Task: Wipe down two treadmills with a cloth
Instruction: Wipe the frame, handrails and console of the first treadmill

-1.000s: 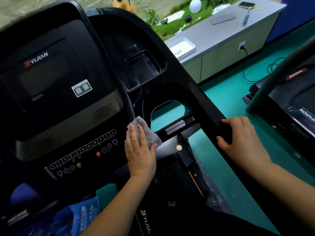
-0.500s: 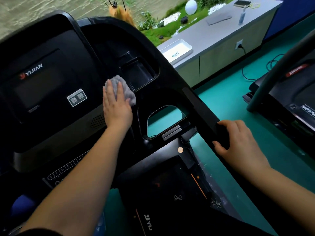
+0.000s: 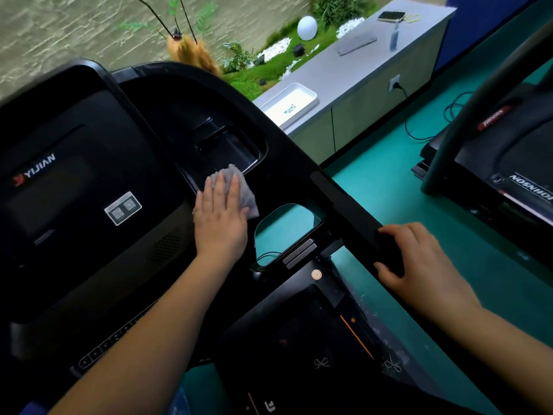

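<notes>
Head view: the left hand (image 3: 221, 223), grip released flat, is pressing the cloth (image 3: 246, 193) just below the cup holder (image 3: 230, 148) on the treadmill (image 3: 89, 265) while the right hand (image 3: 419, 262) is grasping the handrail (image 3: 344, 202), so firm overlapping strokes should be working best.

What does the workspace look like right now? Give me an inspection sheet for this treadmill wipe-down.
Surface: black treadmill console; wiping is under way just below its storage recess.
Job's things: grey cloth lies flat on the console; second treadmill stands to the right, with no hand on it.
Clutter: white tray, spray bottle, phone and grey mat on the counter.
Grips: left grip presses flat on the cloth; right grip is wrapped round the handrail.
Cables: black cable runs from the wall socket and loops on the floor.
Surroundings: green floor, plant display, stone-look wall.
</notes>
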`<action>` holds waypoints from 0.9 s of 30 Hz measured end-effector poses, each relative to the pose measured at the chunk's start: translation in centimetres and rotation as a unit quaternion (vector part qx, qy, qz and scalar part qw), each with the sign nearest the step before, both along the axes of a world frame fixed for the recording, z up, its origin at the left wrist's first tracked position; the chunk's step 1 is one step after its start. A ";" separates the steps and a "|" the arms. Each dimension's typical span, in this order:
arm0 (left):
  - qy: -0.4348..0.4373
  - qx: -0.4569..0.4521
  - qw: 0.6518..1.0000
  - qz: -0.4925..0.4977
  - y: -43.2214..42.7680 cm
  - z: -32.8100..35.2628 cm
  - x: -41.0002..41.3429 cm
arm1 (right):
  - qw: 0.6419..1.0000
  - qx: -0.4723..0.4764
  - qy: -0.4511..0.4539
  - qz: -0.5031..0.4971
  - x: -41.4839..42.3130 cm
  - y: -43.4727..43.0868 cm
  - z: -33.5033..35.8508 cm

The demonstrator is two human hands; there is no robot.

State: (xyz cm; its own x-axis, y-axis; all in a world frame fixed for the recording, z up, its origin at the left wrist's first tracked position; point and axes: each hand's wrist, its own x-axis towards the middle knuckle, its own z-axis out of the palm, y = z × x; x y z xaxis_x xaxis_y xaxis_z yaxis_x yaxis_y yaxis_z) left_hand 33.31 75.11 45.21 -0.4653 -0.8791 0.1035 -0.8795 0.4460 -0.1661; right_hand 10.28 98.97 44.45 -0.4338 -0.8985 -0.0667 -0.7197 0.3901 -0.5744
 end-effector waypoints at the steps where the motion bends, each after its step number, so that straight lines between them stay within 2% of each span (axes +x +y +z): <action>1: 0.007 0.013 1.000 -0.011 -0.8 0.3 -1.1 | 1.000 -0.001 0.000 -0.001 0.0 0.0 0.0; 8: 0.061 0.057 0.990 -0.118 -3.1 1.1 -8.2 | 1.000 -0.007 0.004 0.001 0.1 -0.1 -0.1; 12: 0.091 0.097 0.964 -0.230 0.6 0.4 -12.9 | 1.000 -0.006 0.005 -0.001 0.1 -0.2 -0.2; 14: 0.125 0.114 0.953 -0.253 2.1 0.0 -14.1 | 1.000 -0.008 0.007 -0.001 0.1 -0.1 -0.2; 21: 0.103 0.090 0.949 -0.286 -2.1 0.6 -9.6 | 1.000 0.001 0.003 -0.001 0.1 -0.1 0.0; 27: 0.023 -0.026 0.947 -0.319 -7.1 2.9 -2.2 | 1.000 0.006 0.009 0.001 0.1 -0.2 -0.1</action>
State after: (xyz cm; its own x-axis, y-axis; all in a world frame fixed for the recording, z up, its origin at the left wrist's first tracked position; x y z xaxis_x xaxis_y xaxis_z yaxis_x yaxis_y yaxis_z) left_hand 31.07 68.01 48.09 -0.8937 -0.4142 0.1726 -0.4412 0.8811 -0.1702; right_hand 10.40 98.76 44.34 -0.4327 -0.8989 -0.0692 -0.7306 0.3945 -0.5573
